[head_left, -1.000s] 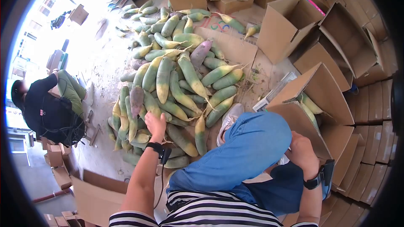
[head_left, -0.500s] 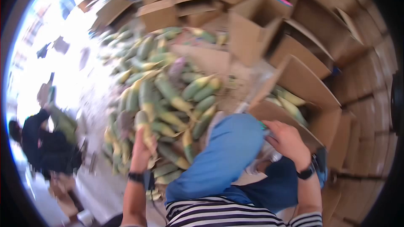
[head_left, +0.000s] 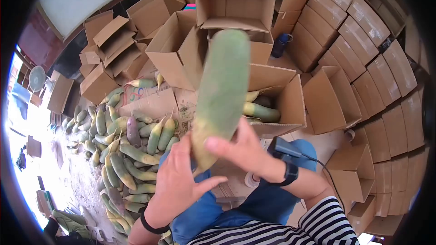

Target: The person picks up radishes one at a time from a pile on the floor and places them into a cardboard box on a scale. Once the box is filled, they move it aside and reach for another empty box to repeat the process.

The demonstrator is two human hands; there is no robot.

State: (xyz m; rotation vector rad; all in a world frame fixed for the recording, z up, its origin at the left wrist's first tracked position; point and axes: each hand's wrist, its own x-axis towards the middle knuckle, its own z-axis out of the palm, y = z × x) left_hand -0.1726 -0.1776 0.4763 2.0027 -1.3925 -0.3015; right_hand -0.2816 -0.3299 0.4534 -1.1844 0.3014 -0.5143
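A large green radish (head_left: 223, 81) with a yellowish tapered end stands upright in front of me, close to the camera. My right hand (head_left: 243, 147) grips its lower part, with the thumb across the front. At the lower left side of the radish is my left hand (head_left: 179, 179), its fingers apart and the thumb stretched out, touching or nearly touching the tapered end. Behind the radish, an open cardboard box (head_left: 290, 104) holds several more radishes (head_left: 262, 111).
A pile of radishes (head_left: 120, 170) covers the floor on the left, with one purplish one (head_left: 133, 131). Open boxes (head_left: 170, 50) stand ahead, and closed boxes (head_left: 363, 16) are stacked at right. A dark blue bottle (head_left: 280, 45) stands behind. Another person (head_left: 68, 224) is at lower left.
The view has swung to the right. A radish is now raised in front of me. My right hand has come from beside my knee to grip it, and my left hand has moved in from the pile.
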